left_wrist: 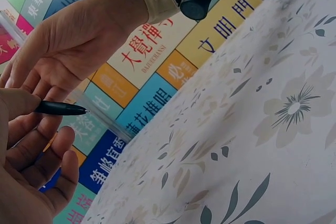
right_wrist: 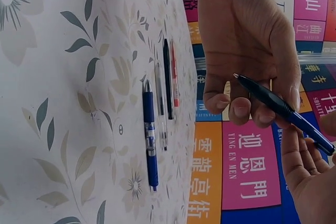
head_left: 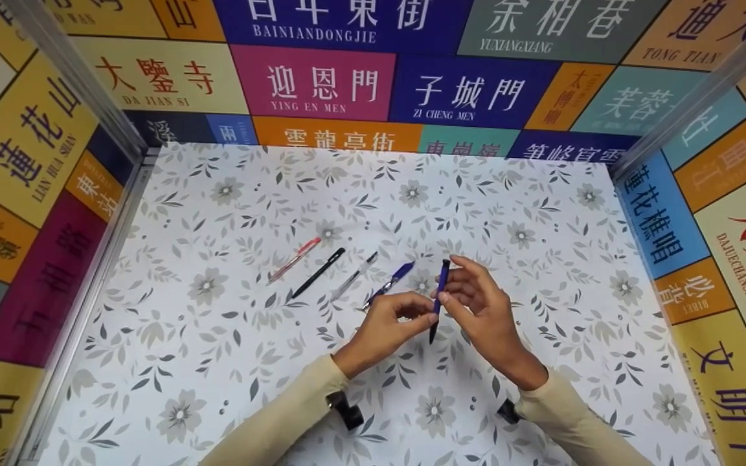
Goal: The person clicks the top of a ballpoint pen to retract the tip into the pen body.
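Observation:
A dark blue pen with a black grip section (head_left: 441,285) stands steeply slanted between both hands above the table. My left hand (head_left: 389,325) pinches its lower part with thumb and fingertips. Farther up the barrel, my right hand (head_left: 484,309) pinches it too. The right wrist view shows the metal tip of this pen (right_wrist: 286,109) protruding past the left fingers. In the left wrist view, only the dark front end of the pen (left_wrist: 63,108) shows; the fingers hide the rest. Beside the left hand lies a blue-and-clear pen (head_left: 394,279).
Farther left on the floral-patterned table (head_left: 217,362) lie a clear pen (head_left: 355,277), a black pen (head_left: 318,272) and a red-and-clear pen (head_left: 294,260), roughly parallel. Panels with colourful lettering (head_left: 321,81) enclose the back and sides.

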`<state>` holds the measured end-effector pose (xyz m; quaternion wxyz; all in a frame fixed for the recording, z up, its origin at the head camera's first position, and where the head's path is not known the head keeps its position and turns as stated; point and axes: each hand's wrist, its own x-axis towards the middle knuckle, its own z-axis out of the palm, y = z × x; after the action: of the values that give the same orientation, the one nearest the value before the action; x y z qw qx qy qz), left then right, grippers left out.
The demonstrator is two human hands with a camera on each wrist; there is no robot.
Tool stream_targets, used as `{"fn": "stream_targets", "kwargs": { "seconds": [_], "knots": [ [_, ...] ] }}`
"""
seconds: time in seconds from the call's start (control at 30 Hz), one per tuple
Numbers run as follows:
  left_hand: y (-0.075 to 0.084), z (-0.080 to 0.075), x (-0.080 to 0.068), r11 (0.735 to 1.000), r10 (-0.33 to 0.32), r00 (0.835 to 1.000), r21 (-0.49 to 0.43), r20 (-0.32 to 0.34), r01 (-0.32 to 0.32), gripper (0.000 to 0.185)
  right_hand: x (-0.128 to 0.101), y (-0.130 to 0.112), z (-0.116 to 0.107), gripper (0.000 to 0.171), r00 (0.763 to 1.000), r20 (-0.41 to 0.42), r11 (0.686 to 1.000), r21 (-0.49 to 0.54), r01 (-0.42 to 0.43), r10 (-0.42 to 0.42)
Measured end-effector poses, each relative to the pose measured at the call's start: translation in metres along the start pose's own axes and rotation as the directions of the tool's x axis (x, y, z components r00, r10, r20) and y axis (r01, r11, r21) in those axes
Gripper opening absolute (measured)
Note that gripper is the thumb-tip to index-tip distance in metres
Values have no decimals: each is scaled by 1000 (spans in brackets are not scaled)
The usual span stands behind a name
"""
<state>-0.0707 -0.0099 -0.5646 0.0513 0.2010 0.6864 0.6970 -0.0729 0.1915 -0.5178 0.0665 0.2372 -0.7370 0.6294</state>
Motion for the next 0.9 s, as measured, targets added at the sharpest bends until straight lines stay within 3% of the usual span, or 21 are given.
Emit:
{"fn": "stream_targets", "kwargs": {
  "seconds": [0.9],
  "knots": [
    [4, -3, -3, 1000, -5, 1000, -25, 14, 6, 13, 4, 2, 2, 59, 1000, 23, 997, 79, 19, -20]
  ]
}}
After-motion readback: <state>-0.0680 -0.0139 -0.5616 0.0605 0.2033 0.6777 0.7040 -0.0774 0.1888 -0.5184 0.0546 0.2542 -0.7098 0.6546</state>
